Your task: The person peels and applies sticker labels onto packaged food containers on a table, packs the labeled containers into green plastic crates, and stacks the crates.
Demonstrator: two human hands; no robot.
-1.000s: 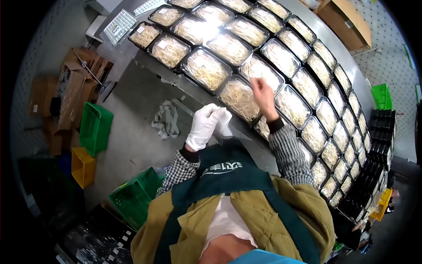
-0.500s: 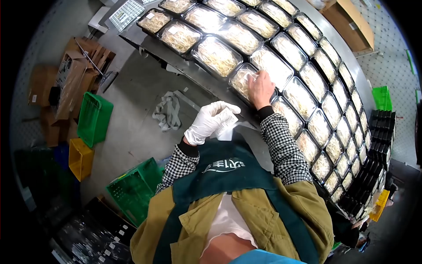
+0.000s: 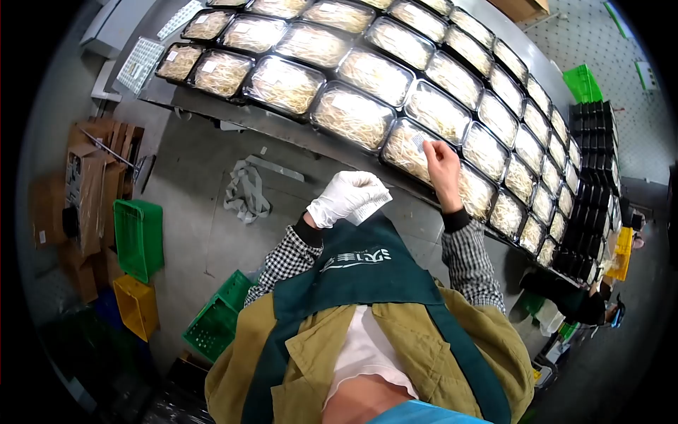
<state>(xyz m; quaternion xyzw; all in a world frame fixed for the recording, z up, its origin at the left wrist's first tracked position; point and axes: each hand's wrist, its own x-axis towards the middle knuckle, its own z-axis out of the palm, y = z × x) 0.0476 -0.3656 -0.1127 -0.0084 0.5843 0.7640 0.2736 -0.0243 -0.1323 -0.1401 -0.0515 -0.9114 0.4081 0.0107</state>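
My left hand, in a white glove, is closed on a sheet of printed labels in front of my apron. My bare right hand is pinched at the edge of a small white label, over a film-covered black tray of bean sprouts in the front row. Whether the label lies fully against the film cannot be made out. Rows of similar trays cover the table around it, and some at the left end carry white labels.
The metal table edge runs between me and the trays. Stacked black trays stand at the right. Green and yellow crates, cardboard boxes and a tangled strap are on the floor at left. Another person's dark sleeve shows at right.
The view has shifted, with more of the table's left end showing. My right hand has moved to a tray's label and is pinched there. My left hand still holds the label sheet.
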